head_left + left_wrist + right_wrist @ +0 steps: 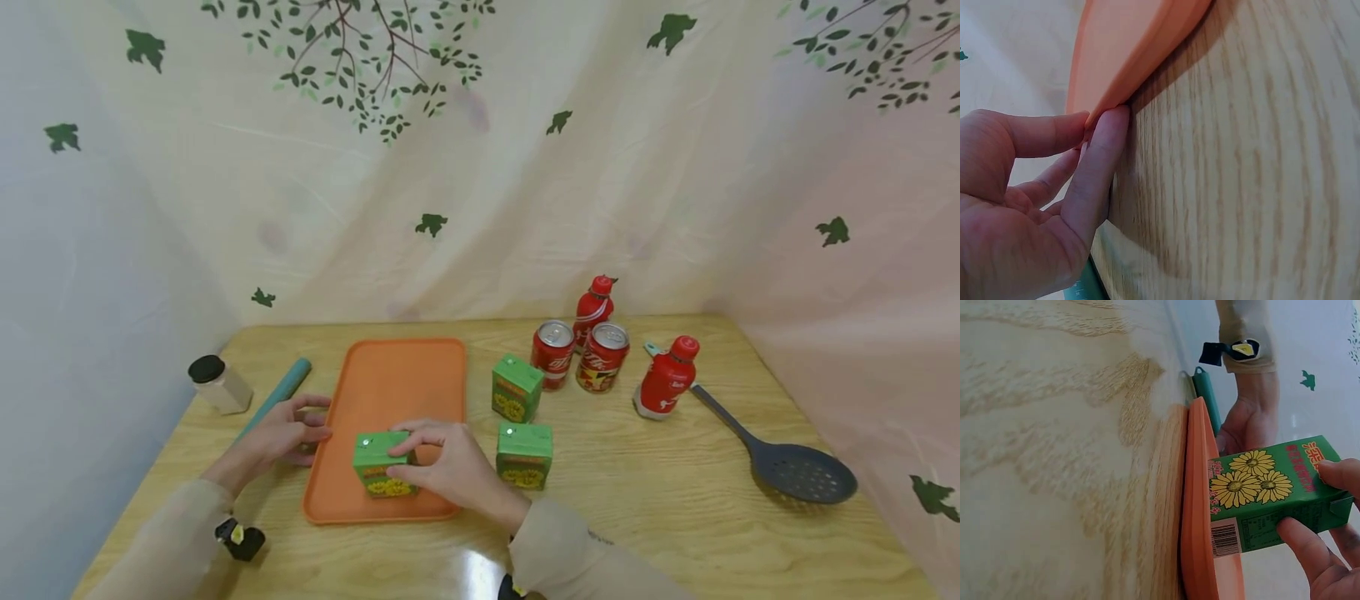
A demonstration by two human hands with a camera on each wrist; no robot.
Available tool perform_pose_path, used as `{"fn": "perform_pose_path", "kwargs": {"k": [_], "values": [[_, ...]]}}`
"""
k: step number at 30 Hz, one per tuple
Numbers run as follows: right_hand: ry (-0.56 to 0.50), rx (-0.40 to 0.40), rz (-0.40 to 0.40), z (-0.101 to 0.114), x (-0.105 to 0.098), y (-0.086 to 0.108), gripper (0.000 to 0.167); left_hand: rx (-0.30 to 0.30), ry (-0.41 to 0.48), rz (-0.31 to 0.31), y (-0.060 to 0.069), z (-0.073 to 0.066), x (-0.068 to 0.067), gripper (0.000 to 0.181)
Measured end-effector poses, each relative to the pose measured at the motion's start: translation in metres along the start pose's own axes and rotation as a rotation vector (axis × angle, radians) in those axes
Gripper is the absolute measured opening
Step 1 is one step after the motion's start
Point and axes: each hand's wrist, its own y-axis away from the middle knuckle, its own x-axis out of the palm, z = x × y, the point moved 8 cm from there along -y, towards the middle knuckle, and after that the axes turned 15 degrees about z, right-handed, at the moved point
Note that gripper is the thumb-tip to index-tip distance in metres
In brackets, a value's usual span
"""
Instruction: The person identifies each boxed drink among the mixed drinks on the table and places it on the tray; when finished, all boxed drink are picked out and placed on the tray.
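A green drink carton point(380, 467) with yellow flowers printed on it stands upright at the near end of an orange tray point(405, 375). My right hand point(461, 468) holds the carton's right end between thumb and fingers, as the right wrist view also shows. At the tray's left side, my left hand point(283, 433) pinches the rim; its thumb and a finger meet at the edge in the left wrist view. Two more green cartons, one farther back point(517, 388) and one nearer point(524, 456), stand on the table right of the tray.
Red cans point(553, 354) and red bottles point(667, 377) stand at the back right. A dark slotted spatula point(798, 472) lies on the right. Left of the tray are a teal stick-shaped item point(288, 385) and a black-lidded jar point(220, 385). Cloth hangs behind the table.
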Motion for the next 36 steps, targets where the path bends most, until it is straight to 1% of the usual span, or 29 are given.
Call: {"fn": "perform_pose_path", "kwargs": {"k": [4,9,13,17,20,24,26,29,30,33,36], "values": [[-0.015,-0.012,-0.005,0.0,0.0,0.001,0.015,-0.01,0.014,0.0,-0.001,0.0,0.0,0.064],[-0.036,0.032,0.006,0.001,-0.002,0.001,0.013,0.004,0.007,0.014,-0.001,-0.002,0.001,0.065],[-0.028,0.05,0.028,0.006,-0.001,0.002,0.016,0.003,0.006,0.005,-0.001,-0.003,0.001,0.064],[0.014,0.038,0.075,0.02,-0.001,0.006,0.028,-0.003,0.001,-0.002,0.001,-0.001,0.0,0.064],[0.024,0.009,0.104,0.039,-0.007,0.012,0.036,-0.008,0.003,-0.005,0.001,0.001,0.0,0.064],[0.022,-0.08,0.105,0.064,-0.025,0.019,0.037,-0.016,0.003,-0.009,0.0,0.002,-0.001,0.065],[0.038,-0.146,0.083,0.075,-0.037,0.022,0.037,-0.021,0.004,-0.014,0.0,0.003,-0.002,0.065],[0.055,-0.218,0.046,0.087,-0.058,0.029,0.041,-0.019,0.002,-0.016,0.001,0.004,-0.002,0.065],[0.068,-0.231,0.032,0.09,-0.065,0.031,0.043,-0.019,0.006,-0.016,0.001,0.005,-0.002,0.064],[0.113,-0.232,-0.003,0.093,-0.087,0.04,0.05,-0.013,0.007,-0.011,0.002,0.004,-0.001,0.064],[0.2,-0.22,-0.034,0.092,-0.109,0.049,0.055,-0.018,0.002,-0.015,0.001,0.003,-0.001,0.064]]}}
